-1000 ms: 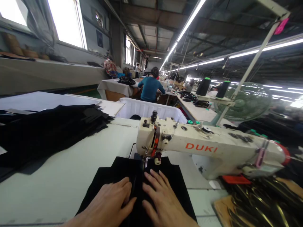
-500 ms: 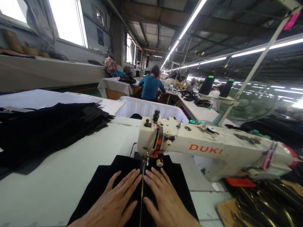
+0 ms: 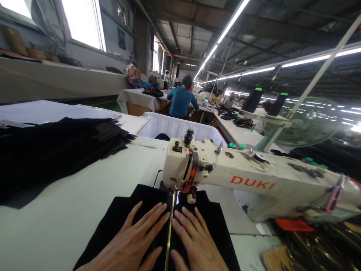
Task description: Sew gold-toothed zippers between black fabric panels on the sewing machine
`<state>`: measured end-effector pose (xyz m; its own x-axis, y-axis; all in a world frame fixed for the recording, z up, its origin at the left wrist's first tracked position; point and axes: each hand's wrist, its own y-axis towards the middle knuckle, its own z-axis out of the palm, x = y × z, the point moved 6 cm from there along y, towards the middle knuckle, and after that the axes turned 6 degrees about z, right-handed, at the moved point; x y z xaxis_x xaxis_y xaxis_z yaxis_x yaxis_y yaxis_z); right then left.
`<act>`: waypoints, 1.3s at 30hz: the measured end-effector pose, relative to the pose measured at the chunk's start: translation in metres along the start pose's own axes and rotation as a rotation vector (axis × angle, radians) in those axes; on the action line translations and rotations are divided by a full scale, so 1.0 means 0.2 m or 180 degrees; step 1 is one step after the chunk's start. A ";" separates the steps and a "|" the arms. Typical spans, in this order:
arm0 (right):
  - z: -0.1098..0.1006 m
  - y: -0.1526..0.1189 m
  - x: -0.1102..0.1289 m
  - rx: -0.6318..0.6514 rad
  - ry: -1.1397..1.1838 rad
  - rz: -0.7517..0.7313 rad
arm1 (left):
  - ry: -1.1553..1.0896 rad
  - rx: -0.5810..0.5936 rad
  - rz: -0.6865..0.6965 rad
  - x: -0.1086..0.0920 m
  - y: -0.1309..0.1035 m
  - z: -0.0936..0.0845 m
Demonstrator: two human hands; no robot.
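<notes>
Black fabric (image 3: 113, 218) lies on the pale table under the head of a white sewing machine (image 3: 214, 169) marked DUKI. A gold zipper strip (image 3: 169, 235) runs down the middle of the cloth from the machine's needle area. My left hand (image 3: 132, 237) rests flat on the fabric left of the strip, fingers spread. To the right of the strip, my right hand (image 3: 193, 235) also lies flat with its fingers apart. Both sets of fingertips are just in front of the presser foot, whose tip is partly hidden by the machine head.
Stacked black fabric pieces (image 3: 50, 150) lie on the left. A white bin (image 3: 180, 126) stands behind the machine. At lower right are a red object (image 3: 293, 225) and black-and-gold strips (image 3: 318, 248). A person in a blue top (image 3: 180, 101) sits ahead, beyond the bin.
The view has shifted slightly, so the machine appears a little further right. Both hands stay flat on the cloth, slightly lower in the picture and a bit further from the needle area.
</notes>
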<state>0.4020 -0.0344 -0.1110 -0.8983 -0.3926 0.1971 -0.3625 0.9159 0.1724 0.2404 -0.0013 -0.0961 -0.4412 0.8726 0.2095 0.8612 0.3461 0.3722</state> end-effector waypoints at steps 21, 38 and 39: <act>-0.02 0.01 0.01 -0.0085 -0.0065 -0.0164 | -0.0788 -0.0551 -0.0551 0.02 -0.08 -0.01; -0.06 0.01 0.02 0.0037 0.0117 -0.0080 | -0.0849 -0.0473 -0.0433 0.06 -0.03 -0.01; -0.06 0.01 0.02 0.0058 0.0118 -0.0070 | -0.0821 -0.0455 -0.0393 0.07 -0.02 -0.01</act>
<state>0.4009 -0.0352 -0.0982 -0.8804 -0.4152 0.2291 -0.3868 0.9082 0.1597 0.2302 0.0082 -0.0926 -0.4458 0.8920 -0.0747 0.7529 0.4187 0.5077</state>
